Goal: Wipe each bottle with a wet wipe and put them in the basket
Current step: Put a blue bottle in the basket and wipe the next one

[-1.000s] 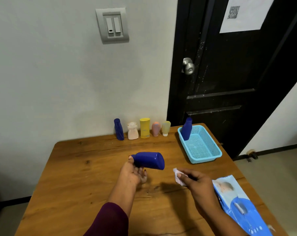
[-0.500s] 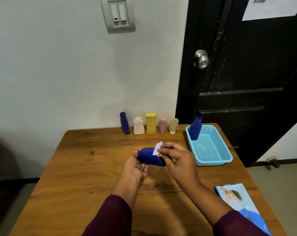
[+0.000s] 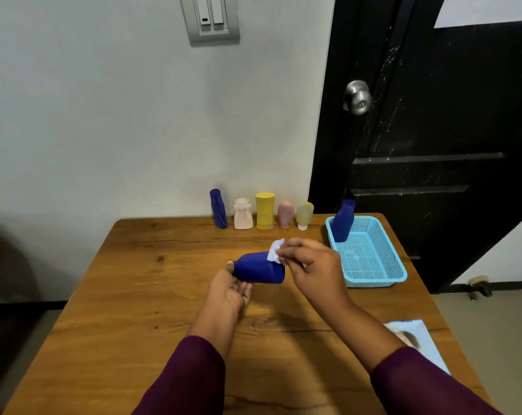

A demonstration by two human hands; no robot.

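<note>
Five bottles (image 3: 264, 210), sixth (image 3: 343, 220) in basket (image 3: 370, 281); left hand (image 3: 228, 290) round seventh (image 3: 258, 268), right hand (image 3: 313, 268) pinching wipe (image 3: 275, 250)

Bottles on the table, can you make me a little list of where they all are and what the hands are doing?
Holding: left hand holds the dark blue bottle sideways above the table
Wiping: right hand pinches the wet wipe against its wide end
In the basket: second blue bottle, standing in the far left corner
Waiting by the wall: slim blue bottle, white bottle, yellow bottle, pink bottle, pale green bottle
Near right: wipe pack
</note>
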